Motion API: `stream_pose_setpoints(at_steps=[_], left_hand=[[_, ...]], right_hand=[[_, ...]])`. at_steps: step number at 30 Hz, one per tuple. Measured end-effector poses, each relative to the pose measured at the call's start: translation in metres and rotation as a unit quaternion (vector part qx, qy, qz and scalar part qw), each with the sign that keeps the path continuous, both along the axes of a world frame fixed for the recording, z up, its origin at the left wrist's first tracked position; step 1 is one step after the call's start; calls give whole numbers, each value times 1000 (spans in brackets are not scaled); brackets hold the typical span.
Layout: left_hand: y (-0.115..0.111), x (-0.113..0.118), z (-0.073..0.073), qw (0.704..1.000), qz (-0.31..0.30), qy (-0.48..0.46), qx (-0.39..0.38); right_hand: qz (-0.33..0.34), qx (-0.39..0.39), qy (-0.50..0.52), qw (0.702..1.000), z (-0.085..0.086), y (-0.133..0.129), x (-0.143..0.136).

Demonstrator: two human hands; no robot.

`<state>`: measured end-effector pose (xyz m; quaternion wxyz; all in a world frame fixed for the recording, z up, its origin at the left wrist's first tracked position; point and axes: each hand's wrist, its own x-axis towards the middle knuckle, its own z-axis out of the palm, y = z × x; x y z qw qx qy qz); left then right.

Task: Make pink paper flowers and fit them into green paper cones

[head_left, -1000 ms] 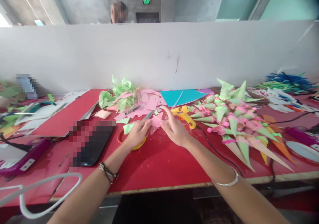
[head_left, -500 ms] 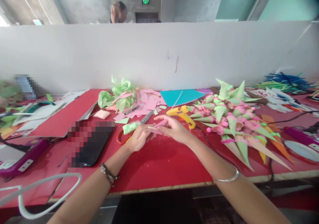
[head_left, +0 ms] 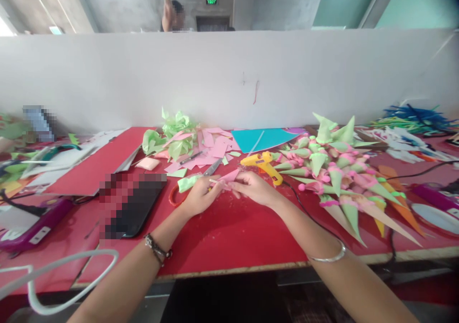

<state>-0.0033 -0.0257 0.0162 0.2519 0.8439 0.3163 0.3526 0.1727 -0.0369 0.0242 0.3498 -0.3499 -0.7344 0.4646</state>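
Between my two hands, over the middle of the red table (head_left: 247, 241), is a small folded piece of pink paper (head_left: 229, 176). My left hand (head_left: 202, 194) pinches its left side with closed fingers. On the other side, my right hand (head_left: 254, 188) has its thumb and fingertips closed on the paper too. Beside my left hand lie scissors with orange handles (head_left: 175, 197), partly hidden by a crumpled light green piece (head_left: 188, 183). A yellow hot glue gun (head_left: 263, 162) rests just beyond my right hand.
Loose pink paper pieces (head_left: 217, 146) and green tissue (head_left: 177, 127) lie behind my hands. Several paper cones (head_left: 337, 174) are piled at right. A black tablet-like device (head_left: 138, 210) lies at left. A purple power strip (head_left: 38, 225) and white cable loop (head_left: 71, 253) sit further left.
My fingers have drawn closer together on the pink paper, which now stands up in a pointed fold. My right hand's raised index finger has curled down.
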Motion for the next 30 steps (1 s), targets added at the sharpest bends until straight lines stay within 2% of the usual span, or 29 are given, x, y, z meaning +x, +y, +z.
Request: stream_pose_setpoints(at_steps=[3,10,15,19,25,30], left_hand=[[0,0,0,1000,-2,-8,-11],[-2,6,0,993,19,-51,-105],[-3,9,-3,995,36,-33,-92],[-4,8,-1,996,22,-10,-86],[-2,7,-1,995,9,-37,-96],[1,7,-5,989,15,-59,-138]], right_hand=[[4,8,0,1000,2,-1,0],[-38,43,24,998,4,-2,-5],[-44,47,19,998,4,-2,-5],[-32,45,-7,998,1,-1,-4],[-58,165,-96,980,-3,-4,-6],[-74,249,-234,937,-1,-8,-9]])
